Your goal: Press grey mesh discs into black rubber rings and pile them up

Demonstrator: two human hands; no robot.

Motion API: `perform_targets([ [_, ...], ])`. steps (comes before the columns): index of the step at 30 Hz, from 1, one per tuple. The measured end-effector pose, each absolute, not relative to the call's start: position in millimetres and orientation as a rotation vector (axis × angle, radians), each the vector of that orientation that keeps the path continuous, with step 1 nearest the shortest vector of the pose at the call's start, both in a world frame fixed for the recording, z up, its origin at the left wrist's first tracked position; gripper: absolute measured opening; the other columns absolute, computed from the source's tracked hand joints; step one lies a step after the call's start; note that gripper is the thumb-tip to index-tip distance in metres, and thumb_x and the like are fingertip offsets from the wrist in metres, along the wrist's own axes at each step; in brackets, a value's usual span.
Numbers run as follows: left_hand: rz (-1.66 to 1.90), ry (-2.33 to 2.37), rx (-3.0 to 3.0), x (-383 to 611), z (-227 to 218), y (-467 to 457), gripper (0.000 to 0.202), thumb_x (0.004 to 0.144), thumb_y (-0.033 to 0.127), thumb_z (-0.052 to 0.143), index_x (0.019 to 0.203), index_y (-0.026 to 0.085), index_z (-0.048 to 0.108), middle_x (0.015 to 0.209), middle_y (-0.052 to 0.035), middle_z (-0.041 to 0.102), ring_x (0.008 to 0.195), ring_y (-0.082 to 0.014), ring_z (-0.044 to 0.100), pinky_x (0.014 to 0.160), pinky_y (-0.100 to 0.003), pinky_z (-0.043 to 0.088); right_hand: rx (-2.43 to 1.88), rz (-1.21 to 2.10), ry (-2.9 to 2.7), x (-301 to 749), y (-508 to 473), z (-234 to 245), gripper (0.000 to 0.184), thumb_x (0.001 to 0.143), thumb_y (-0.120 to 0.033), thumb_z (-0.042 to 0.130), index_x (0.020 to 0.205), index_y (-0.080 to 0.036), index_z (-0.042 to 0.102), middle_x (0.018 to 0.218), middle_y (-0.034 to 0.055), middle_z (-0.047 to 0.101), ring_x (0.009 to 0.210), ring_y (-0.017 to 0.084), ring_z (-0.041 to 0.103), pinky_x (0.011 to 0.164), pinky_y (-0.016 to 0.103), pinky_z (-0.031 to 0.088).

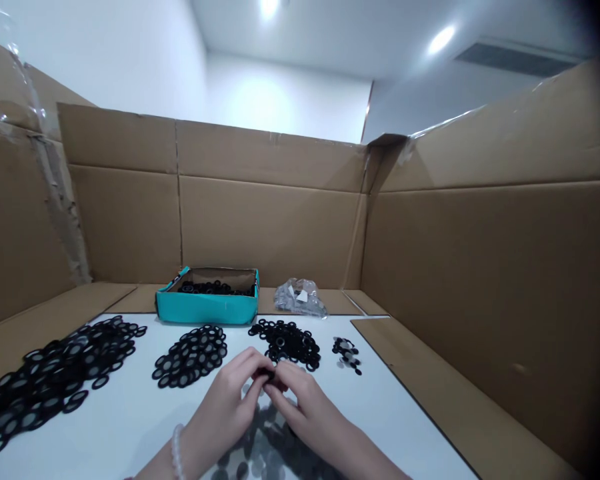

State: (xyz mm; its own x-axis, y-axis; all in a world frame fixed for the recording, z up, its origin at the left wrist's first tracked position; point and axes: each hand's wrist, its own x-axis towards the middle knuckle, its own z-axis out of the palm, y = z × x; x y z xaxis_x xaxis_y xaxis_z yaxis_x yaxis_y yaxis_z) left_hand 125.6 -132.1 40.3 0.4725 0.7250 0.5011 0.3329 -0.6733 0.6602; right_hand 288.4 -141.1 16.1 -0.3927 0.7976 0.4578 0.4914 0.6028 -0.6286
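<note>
My left hand and my right hand meet at the middle of the white table. Both sets of fingertips pinch one small black round part, mostly covered by the fingers. Beneath and in front of the hands spreads a pile of thin grey and dark discs, partly hidden by them. Just beyond the fingers lies a heap of black rings. A second heap of black rings with greyish centres is left of my left hand.
A long pile of larger black rings covers the left side. At the back stand a teal box with black rings inside and a clear plastic bag. Small black and grey discs lie at right. Cardboard walls surround the table.
</note>
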Motion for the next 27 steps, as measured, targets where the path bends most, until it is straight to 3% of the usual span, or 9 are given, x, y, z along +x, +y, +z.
perform_targets([
  [12,1.046,0.965,1.879,124,30,-121,0.004,0.077,0.020,0.053,0.080,0.019,0.056,0.080,-0.0028,0.062,0.076,-0.0177,0.057,0.072,-0.027,0.045,-0.981,0.522,-1.977,289,-140,15,0.028,0.090,-0.023,0.044,0.062,-0.018,0.040,0.066,-0.0018,0.044,0.066,0.013,0.042,0.061,0.024,0.032],
  [19,0.995,0.887,1.604,125,26,-111,0.018,0.069,0.028,0.064,0.081,0.016,0.060,0.075,-0.0028,0.061,0.071,-0.0171,0.058,0.065,-0.028,0.047,-1.017,0.668,-1.912,291,-133,11,0.028,0.086,-0.027,0.050,0.060,-0.018,0.044,0.061,-0.0029,0.046,0.061,0.012,0.044,0.057,0.022,0.031],
  [23,0.939,0.887,1.433,125,36,-114,0.032,0.068,0.038,0.066,0.089,0.014,0.062,0.069,-0.0021,0.063,0.067,-0.0170,0.059,0.066,-0.030,0.048,-1.011,0.929,-1.790,294,-126,9,0.034,0.087,-0.040,0.048,0.062,-0.017,0.046,0.060,-0.0028,0.048,0.060,0.012,0.045,0.057,0.022,0.032],
  [27,0.934,0.923,1.451,123,39,-116,0.031,0.071,0.037,0.063,0.092,0.014,0.064,0.075,-0.0045,0.066,0.072,-0.0179,0.060,0.072,-0.031,0.048,-0.948,1.135,-1.694,297,-120,8,0.039,0.081,-0.051,0.052,0.064,-0.017,0.050,0.060,-0.0028,0.048,0.058,0.011,0.044,0.058,0.022,0.034],
])
